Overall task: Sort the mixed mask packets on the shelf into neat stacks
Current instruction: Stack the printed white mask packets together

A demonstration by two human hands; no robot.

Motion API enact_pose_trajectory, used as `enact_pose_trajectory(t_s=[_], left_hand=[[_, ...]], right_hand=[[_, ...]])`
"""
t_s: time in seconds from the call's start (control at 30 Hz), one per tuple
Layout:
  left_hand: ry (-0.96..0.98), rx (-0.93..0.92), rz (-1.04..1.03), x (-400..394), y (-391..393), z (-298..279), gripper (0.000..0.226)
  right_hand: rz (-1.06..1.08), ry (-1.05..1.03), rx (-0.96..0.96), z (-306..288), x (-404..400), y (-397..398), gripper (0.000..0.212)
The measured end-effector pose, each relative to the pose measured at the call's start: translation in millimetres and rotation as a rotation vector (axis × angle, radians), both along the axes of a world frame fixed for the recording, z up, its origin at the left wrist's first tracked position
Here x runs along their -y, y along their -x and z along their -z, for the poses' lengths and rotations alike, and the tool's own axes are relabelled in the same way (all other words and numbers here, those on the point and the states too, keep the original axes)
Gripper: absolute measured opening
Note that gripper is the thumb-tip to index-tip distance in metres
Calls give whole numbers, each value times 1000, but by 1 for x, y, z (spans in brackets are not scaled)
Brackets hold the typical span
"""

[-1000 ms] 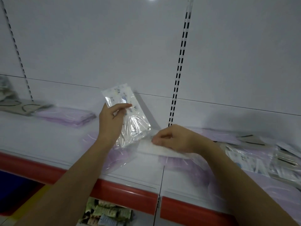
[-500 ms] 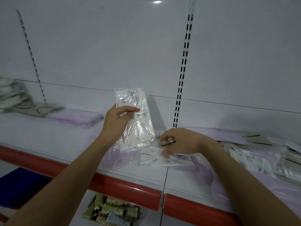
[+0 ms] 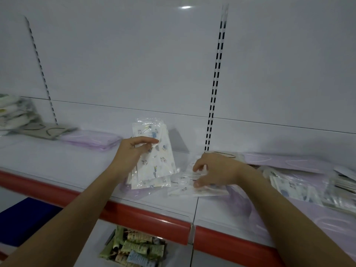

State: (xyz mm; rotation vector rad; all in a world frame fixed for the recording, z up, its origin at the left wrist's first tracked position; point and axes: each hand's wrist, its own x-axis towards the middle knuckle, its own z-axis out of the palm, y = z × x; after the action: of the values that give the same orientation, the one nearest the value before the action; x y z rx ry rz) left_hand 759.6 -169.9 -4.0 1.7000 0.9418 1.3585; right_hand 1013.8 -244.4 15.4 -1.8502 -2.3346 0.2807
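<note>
My left hand holds a small upright bundle of clear packets with cartoon-print masks above the white shelf. My right hand rests with curled fingers on another cartoon-print packet that lies flat on the shelf; thumb and fingers pinch its near edge. A neat stack of purple mask packets lies to the left, with grey packets and a white pile beyond it. Mixed packets are spread at the right.
The shelf has a red front edge and a white slotted back panel. Purple packets lie along the back right. Below, a lower shelf holds small printed packets. A blue surface shows at the lower left.
The left hand's bundle has turned more upright and its printed side now faces me. My right hand shifted from pressing a flat packet to pinching its edge. The view has tilted down.
</note>
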Motion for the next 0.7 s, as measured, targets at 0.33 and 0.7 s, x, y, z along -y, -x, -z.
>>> enact_pose_trajectory(t_s=[0.33, 0.7], left_hand=[[47, 12, -32, 3, -5, 5, 24], [-46, 39, 127, 39, -21, -21, 5]], right_hand=[[277, -582, -197, -16, -3, 4, 16], [-36, -249, -991, -33, -6, 94, 19]])
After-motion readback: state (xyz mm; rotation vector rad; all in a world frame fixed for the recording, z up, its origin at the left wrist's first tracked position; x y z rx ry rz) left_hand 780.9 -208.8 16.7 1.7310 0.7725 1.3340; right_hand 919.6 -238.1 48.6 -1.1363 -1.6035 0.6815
